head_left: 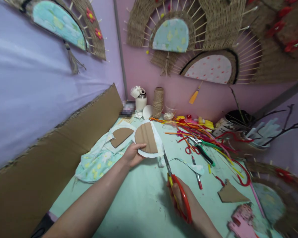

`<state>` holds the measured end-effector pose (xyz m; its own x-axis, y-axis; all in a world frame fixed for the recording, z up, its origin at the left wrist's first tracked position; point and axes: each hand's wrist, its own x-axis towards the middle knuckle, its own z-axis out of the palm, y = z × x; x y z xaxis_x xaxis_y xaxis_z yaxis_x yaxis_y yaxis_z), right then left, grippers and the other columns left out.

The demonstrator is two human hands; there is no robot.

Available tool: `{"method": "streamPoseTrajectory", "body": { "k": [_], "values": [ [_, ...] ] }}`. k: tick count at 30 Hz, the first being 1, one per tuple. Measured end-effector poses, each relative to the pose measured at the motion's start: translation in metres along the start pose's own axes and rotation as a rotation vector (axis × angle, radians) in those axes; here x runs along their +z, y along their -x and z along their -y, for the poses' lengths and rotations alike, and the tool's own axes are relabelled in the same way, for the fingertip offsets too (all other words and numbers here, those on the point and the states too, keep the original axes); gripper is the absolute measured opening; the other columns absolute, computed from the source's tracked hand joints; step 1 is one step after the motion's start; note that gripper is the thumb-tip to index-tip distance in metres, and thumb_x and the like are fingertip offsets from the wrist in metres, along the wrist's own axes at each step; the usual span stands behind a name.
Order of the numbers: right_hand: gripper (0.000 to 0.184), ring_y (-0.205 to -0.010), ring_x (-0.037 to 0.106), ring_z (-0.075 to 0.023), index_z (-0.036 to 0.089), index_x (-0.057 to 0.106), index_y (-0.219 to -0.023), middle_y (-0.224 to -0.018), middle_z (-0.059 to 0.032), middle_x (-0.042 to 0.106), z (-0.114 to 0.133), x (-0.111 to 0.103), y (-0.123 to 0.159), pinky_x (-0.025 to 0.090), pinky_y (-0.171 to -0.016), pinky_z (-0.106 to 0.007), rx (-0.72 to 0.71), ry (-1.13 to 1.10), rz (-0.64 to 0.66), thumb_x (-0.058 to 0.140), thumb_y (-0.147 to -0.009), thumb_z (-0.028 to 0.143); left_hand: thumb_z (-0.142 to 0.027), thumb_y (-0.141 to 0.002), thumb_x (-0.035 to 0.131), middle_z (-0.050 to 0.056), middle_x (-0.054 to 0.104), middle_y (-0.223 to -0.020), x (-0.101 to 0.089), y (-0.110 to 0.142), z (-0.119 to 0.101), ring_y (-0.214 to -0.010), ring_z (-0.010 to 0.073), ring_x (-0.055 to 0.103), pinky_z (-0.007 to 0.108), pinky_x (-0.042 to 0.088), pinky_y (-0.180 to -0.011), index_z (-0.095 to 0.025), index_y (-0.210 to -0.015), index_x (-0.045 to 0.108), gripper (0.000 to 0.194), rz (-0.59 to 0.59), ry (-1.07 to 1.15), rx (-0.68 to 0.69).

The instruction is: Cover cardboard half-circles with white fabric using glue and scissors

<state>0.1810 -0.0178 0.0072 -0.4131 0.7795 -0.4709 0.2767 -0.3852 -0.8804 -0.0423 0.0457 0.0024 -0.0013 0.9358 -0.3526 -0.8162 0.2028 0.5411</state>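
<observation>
Room: we see a pink wall (141, 71) behind a pale green tabletop (136, 205).
Left hand: ours (134, 156) is closed, thumb over the ribbed cardboard half-circle (146, 134), fingers beneath.
Right hand: ours (180, 198) is wrapped around the handles of the scissors (167, 162); blades nearly together, beside the cloth; contact unclear.
Held piece: between our hands, above the tabletop; smooth curve, white cloth border (160, 142).
Progress: we judge the border mostly trimmed; a loose end hangs near the blades.
Offcut: narrow, curling cloth strip (188, 163), right.
Second piece: smooth brown cardboard (122, 136) on wide, untrimmed cloth, left.
Fabric: soft, rumpled floral cloth (96, 165).
Beyond: coarse twine spool (158, 102).
</observation>
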Motion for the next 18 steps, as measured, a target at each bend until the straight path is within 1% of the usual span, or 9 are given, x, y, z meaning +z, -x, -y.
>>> {"method": "streamPoseTrajectory", "body": {
  "k": [7, 13, 18],
  "values": [
    [0.058, -0.039, 0.038, -0.0065, 0.022, 0.042, -0.080, -0.055, 0.0070, 0.042, 0.0001, -0.0032, -0.0022, 0.031, -0.036, -0.018, -0.014, 0.053, 0.029, 0.039, -0.076, 0.080, 0.003, -0.073, 0.051, 0.010, 0.073, -0.098, 0.0016, 0.0000, 0.0000, -0.093, 0.0242, 0.068, 0.048, 0.045, -0.098, -0.014, -0.141, 0.040, 0.070, -0.020, -0.005, -0.005],
    [0.057, -0.036, 0.035, -0.0068, 0.022, 0.040, -0.078, -0.050, 0.0076, 0.040, 0.0007, -0.0028, -0.0042, 0.028, -0.035, -0.019, -0.050, 0.093, 0.017, 0.035, -0.079, 0.078, 0.004, -0.074, 0.052, 0.009, 0.073, -0.099, -0.0005, -0.0003, 0.0002, -0.093, 0.0238, 0.068, 0.049, 0.044, -0.100, -0.017, -0.141, 0.039, 0.072, 0.008, 0.017, -0.004],
    [0.056, -0.036, 0.035, -0.0069, 0.022, 0.040, -0.077, -0.049, 0.0076, 0.040, -0.0003, -0.0024, -0.0045, 0.028, -0.034, -0.019, -0.015, 0.059, 0.004, 0.039, -0.078, 0.078, 0.004, -0.073, 0.053, 0.009, 0.073, -0.101, -0.0018, -0.0011, 0.0007, -0.096, 0.0252, 0.068, 0.049, 0.044, -0.100, -0.017, -0.140, 0.042, 0.071, 0.014, 0.025, -0.005]
  ]
}}
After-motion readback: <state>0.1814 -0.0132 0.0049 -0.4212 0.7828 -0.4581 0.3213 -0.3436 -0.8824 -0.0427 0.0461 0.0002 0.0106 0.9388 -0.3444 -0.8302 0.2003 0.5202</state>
